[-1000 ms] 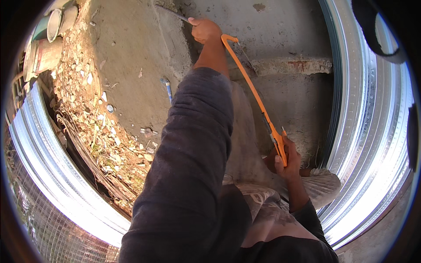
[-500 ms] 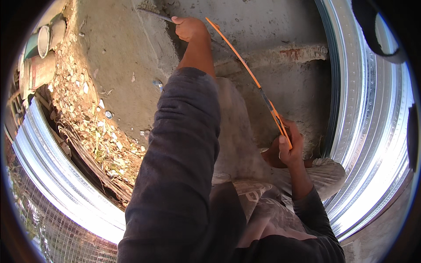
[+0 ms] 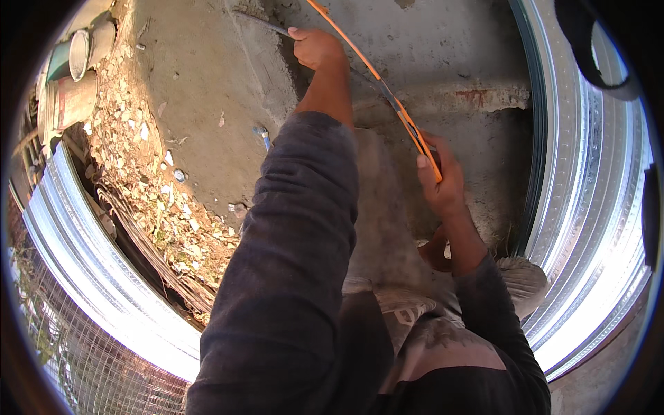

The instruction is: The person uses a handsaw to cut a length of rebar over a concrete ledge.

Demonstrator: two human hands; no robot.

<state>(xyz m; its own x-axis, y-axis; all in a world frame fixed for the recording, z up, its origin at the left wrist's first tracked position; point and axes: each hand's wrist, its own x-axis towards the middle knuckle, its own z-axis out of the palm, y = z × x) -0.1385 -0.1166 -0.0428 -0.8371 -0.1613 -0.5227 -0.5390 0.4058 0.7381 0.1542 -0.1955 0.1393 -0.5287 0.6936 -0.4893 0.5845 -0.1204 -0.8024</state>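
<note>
A thin grey metal rod [image 3: 261, 22] lies aslant across a gap in the concrete at the top of the view. My left hand [image 3: 319, 50] is closed round it, thumb stretched along the rod, which shows again beyond my wrist. In my right hand [image 3: 445, 181] is the handle end of an orange hacksaw [image 3: 353, 52], seen edge-on. Its long narrow frame runs up and left past my left hand, crossing over the rod's line; its far tip is cut off by the top edge. Whether the blade touches the rod I cannot tell.
Rough concrete [image 3: 200, 83] with a raised ledge [image 3: 477, 97] lies ahead. Ribbed shiny metal sheets [image 3: 588, 207] stand at the right, with more [image 3: 104, 277] at lower left beside wire mesh [image 3: 83, 353]. Buckets [image 3: 72, 104] and dry rubble [image 3: 131, 145] line the left.
My right hand has pushed the hacksaw forward and to the left, so its tip has left the view. My left hand stays on the rod, while the whole view has shifted slightly.
</note>
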